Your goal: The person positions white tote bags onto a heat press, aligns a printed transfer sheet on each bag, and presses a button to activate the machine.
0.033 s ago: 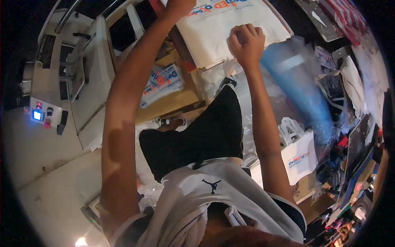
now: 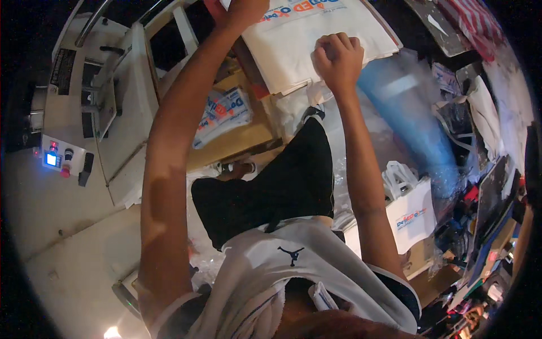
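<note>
My left hand reaches to the top edge of the view, over the left side of a flat stack of white printed fabric pieces. Its fingers lie mostly beyond the picture. On the stack's right part rests my right hand, its fingers curled in and the thumb bent beside them. Whatever may be under those fingers is hidden. Blue and orange print shows on the top piece. Something red peeks out beside my left wrist.
A cardboard box holds printed plastic packs. White handled bags stand by my right forearm. A blue plastic-wrapped roll lies to the right. At left is a machine with a small lit control panel. Clutter fills the lower right.
</note>
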Motion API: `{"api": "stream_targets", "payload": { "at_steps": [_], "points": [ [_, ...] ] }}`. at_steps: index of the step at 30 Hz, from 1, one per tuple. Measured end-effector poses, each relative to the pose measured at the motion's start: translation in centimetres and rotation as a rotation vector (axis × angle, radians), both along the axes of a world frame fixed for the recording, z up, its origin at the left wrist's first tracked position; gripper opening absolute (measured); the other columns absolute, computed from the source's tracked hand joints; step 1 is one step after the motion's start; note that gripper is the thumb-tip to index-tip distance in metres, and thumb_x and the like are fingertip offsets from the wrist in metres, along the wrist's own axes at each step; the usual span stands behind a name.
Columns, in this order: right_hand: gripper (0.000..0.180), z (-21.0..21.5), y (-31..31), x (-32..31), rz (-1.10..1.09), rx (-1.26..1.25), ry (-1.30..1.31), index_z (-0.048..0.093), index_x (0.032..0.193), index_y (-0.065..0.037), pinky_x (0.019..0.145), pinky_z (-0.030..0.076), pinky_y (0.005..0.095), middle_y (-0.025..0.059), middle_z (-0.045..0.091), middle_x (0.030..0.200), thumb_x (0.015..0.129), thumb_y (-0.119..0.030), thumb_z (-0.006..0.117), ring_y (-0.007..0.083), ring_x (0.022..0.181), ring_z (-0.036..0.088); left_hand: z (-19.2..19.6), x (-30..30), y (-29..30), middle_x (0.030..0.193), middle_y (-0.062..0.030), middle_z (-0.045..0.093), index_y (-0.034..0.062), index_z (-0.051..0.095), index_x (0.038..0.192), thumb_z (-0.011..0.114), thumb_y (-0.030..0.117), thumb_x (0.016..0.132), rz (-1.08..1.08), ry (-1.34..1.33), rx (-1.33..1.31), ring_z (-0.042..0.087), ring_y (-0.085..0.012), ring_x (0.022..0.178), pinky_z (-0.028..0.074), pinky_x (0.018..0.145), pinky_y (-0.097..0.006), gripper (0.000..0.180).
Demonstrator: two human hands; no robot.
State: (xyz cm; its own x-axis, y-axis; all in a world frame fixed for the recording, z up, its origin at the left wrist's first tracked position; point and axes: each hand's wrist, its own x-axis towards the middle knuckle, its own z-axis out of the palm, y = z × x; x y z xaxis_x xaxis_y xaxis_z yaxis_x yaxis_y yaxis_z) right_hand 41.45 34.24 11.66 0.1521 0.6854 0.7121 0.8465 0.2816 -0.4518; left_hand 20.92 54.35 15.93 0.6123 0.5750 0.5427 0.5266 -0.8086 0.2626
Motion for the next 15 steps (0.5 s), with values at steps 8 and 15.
{"api": "stream_targets", "payload": {
  "at_steps": [8, 15],
  "points": [
    [0.012, 0.1, 0.0, -0.5, 0.003, 0.011, -0.009, 0.068, 0.082, -0.015, 0.08, 0.042, 0.0416, 0.0012, 0.065, 0.088, 0.073, -0.023, 0.071, 0.0284, 0.086, 0.057, -0.5, 0.1, -1.8, 0.095, -0.014, 0.058, 0.0047, 0.063, 0.096, 0.065, 0.009, 0.086, -0.349, -0.466, -0.692, 0.057, -0.0332, 0.097, 0.053, 0.079, -0.045, 0.011],
    [0.012, 0.6, -0.1, -1.6, 0.007, 0.022, -0.002, 0.068, 0.082, -0.015, 0.079, 0.042, 0.0415, 0.001, 0.065, 0.088, 0.073, -0.022, 0.071, 0.0283, 0.087, 0.056, -6.2, -4.3, 4.2, 0.106, -0.018, 0.063, 0.0021, 0.054, 0.113, 0.061, 0.018, 0.091, -0.456, -0.611, -1.149, 0.063, -0.03, 0.096, 0.053, 0.084, -0.045, 0.029]
  ]
}}
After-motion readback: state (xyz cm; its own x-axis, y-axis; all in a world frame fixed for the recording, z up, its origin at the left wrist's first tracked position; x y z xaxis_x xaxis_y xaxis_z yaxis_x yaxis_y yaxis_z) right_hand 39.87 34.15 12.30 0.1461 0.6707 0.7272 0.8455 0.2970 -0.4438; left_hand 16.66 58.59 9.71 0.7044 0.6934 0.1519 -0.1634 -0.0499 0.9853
